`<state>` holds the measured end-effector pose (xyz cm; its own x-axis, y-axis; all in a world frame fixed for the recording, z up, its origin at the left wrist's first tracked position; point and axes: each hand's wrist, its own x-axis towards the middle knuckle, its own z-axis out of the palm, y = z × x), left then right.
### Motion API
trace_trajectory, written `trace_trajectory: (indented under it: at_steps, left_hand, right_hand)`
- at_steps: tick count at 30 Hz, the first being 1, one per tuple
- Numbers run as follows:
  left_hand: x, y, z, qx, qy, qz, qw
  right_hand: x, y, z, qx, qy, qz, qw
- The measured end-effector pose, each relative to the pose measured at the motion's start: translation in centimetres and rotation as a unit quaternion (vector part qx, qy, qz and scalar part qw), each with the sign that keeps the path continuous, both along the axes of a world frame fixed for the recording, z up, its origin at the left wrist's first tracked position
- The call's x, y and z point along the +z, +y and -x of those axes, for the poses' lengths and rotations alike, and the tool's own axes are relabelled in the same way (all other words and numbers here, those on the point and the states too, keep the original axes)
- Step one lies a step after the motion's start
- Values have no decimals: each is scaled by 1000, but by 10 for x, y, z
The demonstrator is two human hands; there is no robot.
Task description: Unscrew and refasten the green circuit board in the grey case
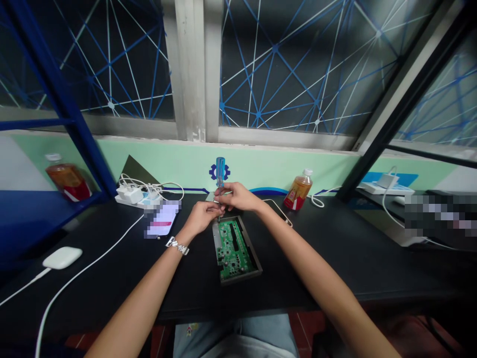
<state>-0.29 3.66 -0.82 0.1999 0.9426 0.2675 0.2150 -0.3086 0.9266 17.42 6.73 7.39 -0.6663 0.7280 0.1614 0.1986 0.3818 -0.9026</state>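
A green circuit board point(234, 248) lies in a shallow metal case point(253, 256) on the black desk. Over the case's far left corner, a screwdriver point(220, 169) with a clear blue handle stands upright, tip down. My right hand point(236, 196) has its fingers closed round the lower handle and the top of the shaft. Just below and to the left, my left hand point(204, 216) pinches at the shaft near the tip, wearing a metal watch or bracelet point(178, 245) at the wrist. Fingers hide the tip and any screw under it.
Left of the case lies a phone point(163, 220), with a white power strip point(139, 196) and cables behind it. A white earbud case point(62, 257) is at the far left. An orange drink bottle point(298, 190) leans by the wall at right. Dark shelf frames flank the desk.
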Motion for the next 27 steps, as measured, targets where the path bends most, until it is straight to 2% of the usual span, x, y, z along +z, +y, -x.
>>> trace_trajectory:
  at_steps: [4, 8, 10, 14, 17, 22, 27]
  left_hand:
    - [5, -4, 0, -56, -21, 14, 998]
    - [11, -8, -2, -83, -12, 6, 996]
    - [13, -10, -4, -60, -6, -8, 998]
    - [12, -13, -11, 83, 50, -73, 993]
    - [10, -14, -14, 142, 85, -108, 980]
    - [7, -12, -16, 142, 58, -86, 984]
    - [8, -9, -11, 77, 9, -25, 997]
  right_hand:
    - [6, -1, -5, 59, -7, 37, 998]
    - [4, 3, -7, 41, -6, 31, 999]
    - [2, 4, -6, 22, -6, 7, 1000]
    - [-1, 4, -4, -3, 5, -46, 999]
    - [-2, 3, -3, -28, 4, -73, 997]
    - [-5, 1, 1, -79, -15, -105, 991]
    - [-6, 1, 4, -96, -10, -113, 989]
